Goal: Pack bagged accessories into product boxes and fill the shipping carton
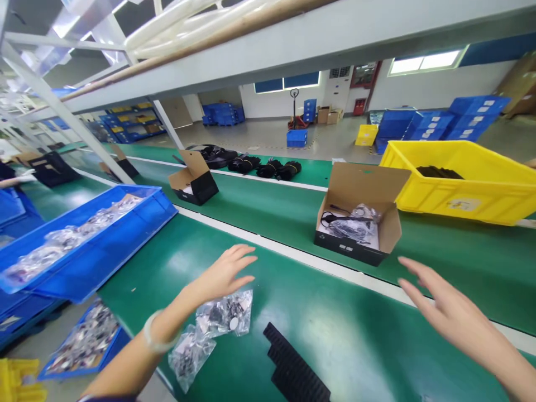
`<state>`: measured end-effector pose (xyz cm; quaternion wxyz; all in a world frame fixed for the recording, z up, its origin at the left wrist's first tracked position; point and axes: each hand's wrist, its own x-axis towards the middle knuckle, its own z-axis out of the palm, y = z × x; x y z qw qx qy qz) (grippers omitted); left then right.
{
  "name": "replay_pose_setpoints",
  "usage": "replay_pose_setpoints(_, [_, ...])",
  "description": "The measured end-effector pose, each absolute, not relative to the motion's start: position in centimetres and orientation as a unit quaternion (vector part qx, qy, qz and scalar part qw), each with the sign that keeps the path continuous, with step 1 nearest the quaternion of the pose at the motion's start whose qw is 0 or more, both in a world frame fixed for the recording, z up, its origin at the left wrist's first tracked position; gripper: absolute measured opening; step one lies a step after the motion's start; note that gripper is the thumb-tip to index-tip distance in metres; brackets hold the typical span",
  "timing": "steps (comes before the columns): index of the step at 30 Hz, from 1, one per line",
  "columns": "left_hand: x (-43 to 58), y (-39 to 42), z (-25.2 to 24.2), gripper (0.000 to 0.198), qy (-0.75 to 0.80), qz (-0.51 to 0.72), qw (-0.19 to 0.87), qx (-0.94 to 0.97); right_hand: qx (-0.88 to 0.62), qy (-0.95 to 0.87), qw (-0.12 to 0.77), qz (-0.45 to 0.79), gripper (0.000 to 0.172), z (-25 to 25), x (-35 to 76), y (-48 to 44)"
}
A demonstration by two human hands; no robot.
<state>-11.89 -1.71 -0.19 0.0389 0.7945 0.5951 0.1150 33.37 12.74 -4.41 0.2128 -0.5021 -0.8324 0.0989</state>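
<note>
My left hand (229, 271) hovers over the green bench with its fingers spread and nothing in them. Just below it lie two clear plastic bags of small parts, one bag (226, 315) nearer the hand and another bag (190, 353) beside my wrist. My right hand (439, 296) is also open, with thumb and fingers apart, close to the right front corner of an open cardboard box (349, 254). Inside that box are bagged parts (354, 228) and a black cable. Black ribbed strips (295, 365) lie on the bench between my arms.
A blue bin (125, 240) full of bagged parts stands at left. At right is a yellow bin (464, 195) with dark items. Farther back are another open box (195, 184) and black cable bundles (268, 167). A shelf beam (251, 50) crosses overhead.
</note>
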Motion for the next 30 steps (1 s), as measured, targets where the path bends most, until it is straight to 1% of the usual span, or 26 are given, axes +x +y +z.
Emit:
replay_pose_setpoints(2, [-13.1,-6.5,-1.7,0.034,0.653,0.138,0.042,0.744,-0.539,-0.820,0.169,0.094,0.058,-2.1,29.8,17.6])
replay_pose_setpoints(3, [-13.7,-8.7,-2.4,0.034,0.680,0.154,0.034,0.716,-0.564,-0.811,0.130,0.081,0.055,-1.3,28.3,20.1])
replay_pose_setpoints(5, [-14.5,-12.6,-3.7,0.036,0.726,0.192,0.017,0.660,-0.593,-0.796,0.099,0.067,0.051,-0.2,26.0,24.9])
replay_pose_setpoints(8, [-15.8,-17.4,-5.7,0.035,0.779,0.236,0.013,0.581,-0.623,-0.777,0.058,0.067,0.046,0.0,24.8,30.0])
replay_pose_setpoints(10, [-16.7,-19.7,-7.2,0.033,0.803,0.260,0.022,0.535,-0.636,-0.767,0.037,0.072,0.039,-0.5,24.9,31.7])
replay_pose_setpoints(12, [-17.5,-21.0,-8.6,0.033,0.815,0.288,0.028,0.502,-0.649,-0.757,0.036,0.066,0.036,-0.8,25.4,32.1])
replay_pose_setpoints(13, [-17.8,-21.2,-9.0,0.033,0.818,0.299,0.034,0.491,-0.657,-0.750,0.044,0.055,0.038,-0.9,25.6,31.9])
replay_pose_setpoints(15, [-18.1,-20.7,-9.2,0.035,0.820,0.312,0.059,0.475,-0.670,-0.738,0.078,0.014,0.049,-0.8,25.9,31.1])
replay_pose_setpoints(17, [-18.0,-19.1,-8.6,0.036,0.821,0.315,0.090,0.468,-0.665,-0.737,0.116,-0.036,0.060,-0.8,25.9,30.2])
replay_pose_setpoints(18, [-17.7,-18.1,-8.2,0.037,0.819,0.313,0.105,0.469,-0.654,-0.744,0.128,-0.056,0.063,-0.9,25.7,29.9])
replay_pose_setpoints(19, [-17.4,-17.1,-7.7,0.037,0.816,0.311,0.117,0.474,-0.636,-0.758,0.128,-0.066,0.062,-1.1,25.6,29.6])
replay_pose_setpoints(20, [-17.1,-16.1,-7.2,0.038,0.811,0.308,0.125,0.482,-0.615,-0.777,0.114,-0.063,0.057,-1.6,25.5,29.5])
replay_pose_setpoints(22, [-16.3,-14.5,-6.7,0.039,0.799,0.306,0.140,0.499,-0.576,-0.815,0.061,-0.031,0.041,-2.8,25.6,29.7])
replay_pose_setpoints(23, [-16.0,-14.0,-6.6,0.040,0.794,0.307,0.147,0.505,-0.561,-0.827,0.035,-0.011,0.036,-3.5,25.8,30.0])
replay_pose_setpoints(24, [-15.8,-13.7,-6.6,0.041,0.789,0.309,0.152,0.509,-0.553,-0.833,0.016,0.006,0.036,-4.2,26.1,30.3])
replay_pose_setpoints(25, [-15.6,-13.6,-6.7,0.041,0.786,0.311,0.157,0.511,-0.553,-0.833,0.006,0.017,0.039,-4.7,26.5,30.7])
replay_pose_setpoints(27, [-15.5,-13.9,-7.2,0.041,0.783,0.313,0.161,0.512,-0.570,-0.821,0.006,0.026,0.046,-5.5,27.4,31.4])
replay_pose_setpoints(30, [-15.6,-14.5,-8.1,0.040,0.785,0.309,0.155,0.514,-0.587,-0.808,0.008,0.045,0.048,-6.1,28.0,32.0])
